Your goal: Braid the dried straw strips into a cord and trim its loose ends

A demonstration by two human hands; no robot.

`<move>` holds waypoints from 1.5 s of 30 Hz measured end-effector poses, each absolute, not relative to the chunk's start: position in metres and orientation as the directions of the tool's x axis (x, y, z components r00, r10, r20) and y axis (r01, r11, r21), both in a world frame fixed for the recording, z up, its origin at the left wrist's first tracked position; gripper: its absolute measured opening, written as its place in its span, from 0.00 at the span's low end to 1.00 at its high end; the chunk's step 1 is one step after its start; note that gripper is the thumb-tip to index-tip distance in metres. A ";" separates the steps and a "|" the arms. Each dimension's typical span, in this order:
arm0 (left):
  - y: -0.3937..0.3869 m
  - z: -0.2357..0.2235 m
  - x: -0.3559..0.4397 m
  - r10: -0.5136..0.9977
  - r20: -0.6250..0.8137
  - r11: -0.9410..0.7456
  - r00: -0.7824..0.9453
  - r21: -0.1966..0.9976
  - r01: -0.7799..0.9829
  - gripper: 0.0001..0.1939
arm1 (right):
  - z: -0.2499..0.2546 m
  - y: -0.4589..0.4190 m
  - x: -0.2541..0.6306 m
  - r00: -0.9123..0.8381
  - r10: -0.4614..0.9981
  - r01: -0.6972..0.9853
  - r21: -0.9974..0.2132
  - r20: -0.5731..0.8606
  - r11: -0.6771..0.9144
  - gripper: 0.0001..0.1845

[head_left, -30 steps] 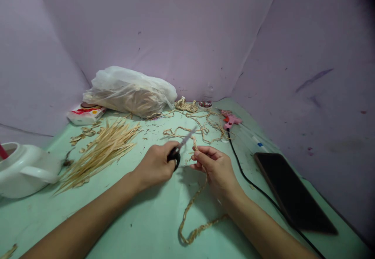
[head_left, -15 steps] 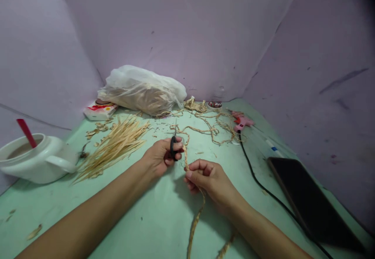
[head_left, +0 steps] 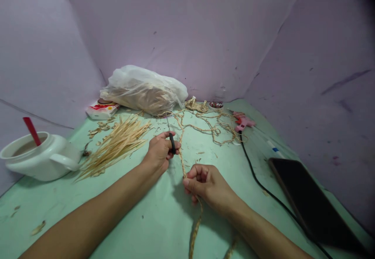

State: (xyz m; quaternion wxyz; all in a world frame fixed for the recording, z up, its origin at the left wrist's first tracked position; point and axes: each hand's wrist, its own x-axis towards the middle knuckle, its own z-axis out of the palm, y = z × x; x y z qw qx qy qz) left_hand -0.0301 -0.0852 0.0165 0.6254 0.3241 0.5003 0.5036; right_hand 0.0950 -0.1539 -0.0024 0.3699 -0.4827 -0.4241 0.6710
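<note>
My left hand (head_left: 158, 152) is closed on small black-handled scissors (head_left: 172, 142), whose blade points away toward the bag. My right hand (head_left: 205, 184) is pinched shut on a braided straw rope (head_left: 182, 163). The rope runs from my fingers up past the scissors to a tangle of braid (head_left: 213, 128) at the back, and down off the lower edge of the picture. The two hands lie close together on the pale green table (head_left: 137, 212), a few fingers' width apart.
A pile of straw strips (head_left: 117, 143) lies left of my hands. A white pot (head_left: 41, 159) with a red stick stands far left. A plastic bag (head_left: 145, 91), a red-and-white box (head_left: 101, 109), a pink glue gun (head_left: 242, 121) with black cord (head_left: 258, 181) and a dark phone (head_left: 307, 202) lie around.
The scissors swung from pointing right across the rope to pointing away, and my left hand moved slightly back. My right hand slid down toward me along the rope, which is now stretched straighter.
</note>
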 end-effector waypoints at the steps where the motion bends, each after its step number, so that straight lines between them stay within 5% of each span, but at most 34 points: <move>1: -0.086 0.016 -0.030 0.959 -0.284 0.269 -0.010 0.917 -0.295 0.21 | -0.003 -0.154 0.095 -0.276 0.902 -0.077 -0.928 -0.332 -0.365 0.15; 7: -0.099 0.020 -0.023 0.973 -0.230 0.224 0.005 0.942 -0.249 0.22 | -0.002 -0.149 0.099 -0.330 0.910 -0.212 -0.920 -0.249 -0.328 0.17; 13: -0.103 0.020 -0.019 0.983 -0.180 0.171 -0.031 0.968 -0.183 0.22 | -0.004 -0.145 0.098 -0.192 0.930 -0.333 -0.871 -0.312 -0.361 0.18; 18: -0.094 0.017 -0.030 0.996 -0.048 0.041 0.073 0.995 0.094 0.17 | -0.001 -0.141 0.103 -0.062 0.942 -0.378 -0.866 -0.329 -0.328 0.17; 20: -0.093 0.019 -0.037 0.977 0.091 -0.154 0.191 0.925 0.348 0.15 | 0.002 -0.138 0.107 -0.002 0.932 -0.418 -0.847 -0.362 -0.329 0.17; 23: -0.095 0.021 -0.046 0.870 0.242 -0.484 0.429 0.575 0.660 0.14 | 0.004 -0.132 0.114 0.097 0.923 -0.466 -0.836 -0.373 -0.289 0.17; 25: -0.098 0.020 -0.049 0.804 0.231 -0.594 0.548 0.342 0.728 0.17 | 0.004 -0.130 0.117 0.147 0.921 -0.481 -0.840 -0.362 -0.253 0.17; 28: -0.100 0.016 -0.048 0.770 0.170 -0.637 0.615 0.148 0.757 0.21 | 0.004 -0.128 0.119 0.172 0.929 -0.461 -0.861 -0.327 -0.218 0.15; 38: -0.100 0.014 -0.046 0.740 0.106 -0.669 0.664 0.010 0.743 0.25 | 0.002 -0.127 0.118 0.179 0.952 -0.349 -0.921 -0.246 -0.172 0.12; 45: -0.096 0.015 -0.049 0.694 0.038 -0.719 0.719 0.081 0.690 0.22 | 0.003 -0.128 0.119 0.186 0.959 -0.255 -0.953 -0.215 -0.164 0.09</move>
